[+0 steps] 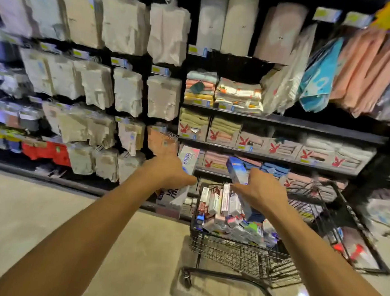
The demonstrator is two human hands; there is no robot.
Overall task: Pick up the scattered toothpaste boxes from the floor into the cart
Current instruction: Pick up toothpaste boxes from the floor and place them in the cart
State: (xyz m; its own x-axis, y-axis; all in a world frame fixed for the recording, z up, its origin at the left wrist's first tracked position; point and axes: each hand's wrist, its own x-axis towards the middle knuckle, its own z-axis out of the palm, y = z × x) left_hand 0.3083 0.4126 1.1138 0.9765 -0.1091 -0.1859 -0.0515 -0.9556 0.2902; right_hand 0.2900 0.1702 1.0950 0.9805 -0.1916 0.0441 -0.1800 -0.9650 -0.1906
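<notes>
Two boxes were in hand. The left hand (170,172) gripped a long white toothpaste box (188,158) at frame centre, just off the cart's (238,255) left edge. The right hand (263,192) gripped a blue toothpaste box (234,170) over the basket. A pile of boxes (221,209) lay in the cart, lower centre-right. My read: light, stiff cardboard, glossy so slightly slippery, and the corners would crush. Best hold is mid-length across the narrow faces, with light pressure.

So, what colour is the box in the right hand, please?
The box is mostly blue, seen in head view.
</notes>
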